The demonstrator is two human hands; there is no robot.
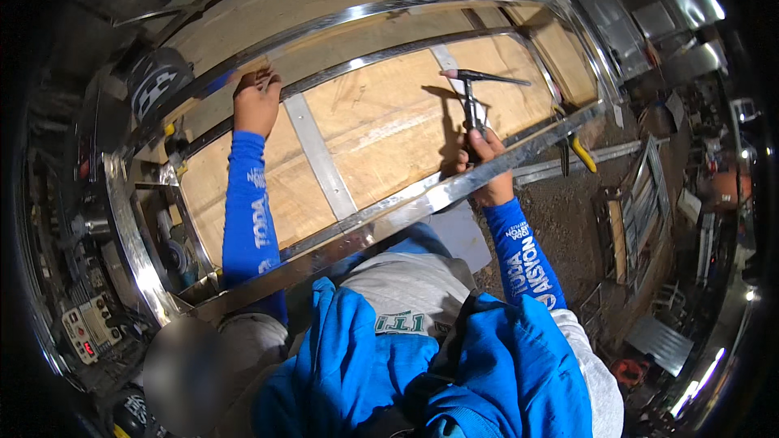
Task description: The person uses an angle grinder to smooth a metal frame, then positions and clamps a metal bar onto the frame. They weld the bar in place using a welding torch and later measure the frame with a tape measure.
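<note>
My right hand (484, 164) is closed round the handle of a TIG welding torch (471, 105), at the near rail of a shiny metal frame (454, 185). The torch stands upright from my fist, its black back cap pointing right and its pale nozzle left. Over on the left, my left hand (256, 105) is raised by the frame's far rails with its fingers curled together. Whatever they pinch is too small to make out. Wooden board (381, 105) fills the inside of the frame, crossed by flat metal strips (316, 154).
Yellow-handled pliers (581, 152) hang at the near rail, right of my right hand. A dark rounded thing with white markings (160, 83) sits at the far left corner. A control box with a red display (92, 328) stands lower left. Metal frames (637, 211) lie on the right floor.
</note>
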